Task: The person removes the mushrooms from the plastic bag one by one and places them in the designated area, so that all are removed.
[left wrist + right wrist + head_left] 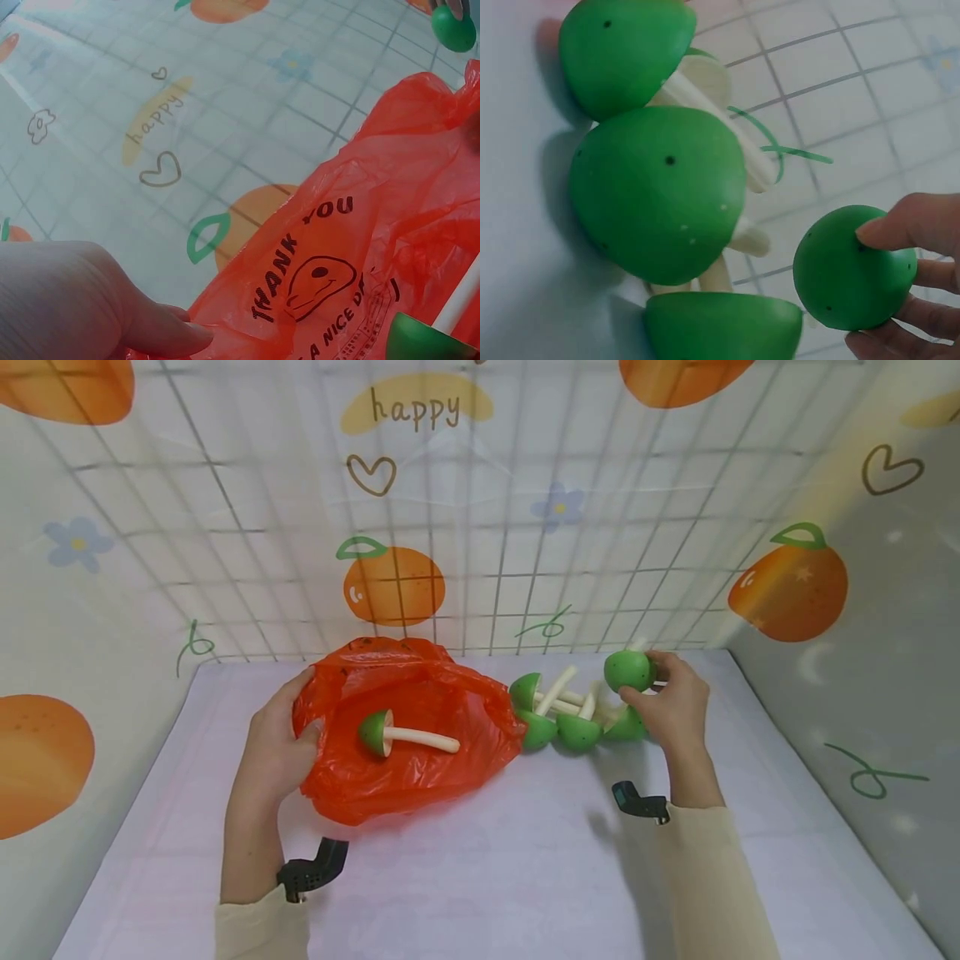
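An orange plastic bag [408,735] lies open on the table, and my left hand [281,739] grips its left edge. Inside it lies one green-capped toy mushroom [390,735] with a cream stem. The left wrist view shows the bag [352,247] printed "THANK YOU" and my fingers [161,330] on its edge. My right hand [671,697] holds another green mushroom [628,670] by its cap, just above a pile of several mushrooms [570,714]. In the right wrist view my fingertips [900,229] pinch the held cap [851,268] beside the pile's caps [656,195].
The table [510,852] is covered in pale lilac cloth. Wire-grid walls [480,527] with orange-and-flower printed sheets enclose it at the back and both sides. Black wrist mounts [637,802] sit at both cuffs.
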The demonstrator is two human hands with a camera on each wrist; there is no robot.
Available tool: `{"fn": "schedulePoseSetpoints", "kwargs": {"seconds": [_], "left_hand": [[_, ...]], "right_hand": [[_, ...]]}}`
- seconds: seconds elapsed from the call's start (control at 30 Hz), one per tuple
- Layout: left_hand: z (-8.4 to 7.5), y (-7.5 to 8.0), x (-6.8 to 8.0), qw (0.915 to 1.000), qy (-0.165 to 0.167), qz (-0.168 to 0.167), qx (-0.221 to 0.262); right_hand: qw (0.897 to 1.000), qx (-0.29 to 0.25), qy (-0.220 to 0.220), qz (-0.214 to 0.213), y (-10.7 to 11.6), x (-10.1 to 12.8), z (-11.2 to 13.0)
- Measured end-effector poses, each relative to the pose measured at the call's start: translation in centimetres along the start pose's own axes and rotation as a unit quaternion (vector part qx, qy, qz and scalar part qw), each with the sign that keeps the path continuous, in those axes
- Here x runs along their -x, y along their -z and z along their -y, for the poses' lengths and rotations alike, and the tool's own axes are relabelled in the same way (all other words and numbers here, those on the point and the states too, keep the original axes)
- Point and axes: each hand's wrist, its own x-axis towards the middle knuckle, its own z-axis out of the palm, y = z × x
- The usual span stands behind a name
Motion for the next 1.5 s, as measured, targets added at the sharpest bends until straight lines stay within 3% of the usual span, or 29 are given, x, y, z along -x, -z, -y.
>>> {"fn": "schedulePoseSetpoints", "kwargs": {"seconds": [0.77,1.13,1.5], "left_hand": [[0.0,-0.1,0.1,1.0000,0.003,0.002,0.002],[0.1,-0.1,-0.1,1.0000,-0.006,-0.002,-0.004],[0.0,-0.1,0.0,1.0000,-0.001,0.000,-0.004]], "right_hand": [[0.997,0.017,-0.069,0.031,-1.7,-0.9,-2.2],[0.991,0.063,-0.071,0.090,-1.5,-1.8,-2.0],[0.987,0.107,-0.062,0.104,-2.5,-2.7,-2.6]]}}
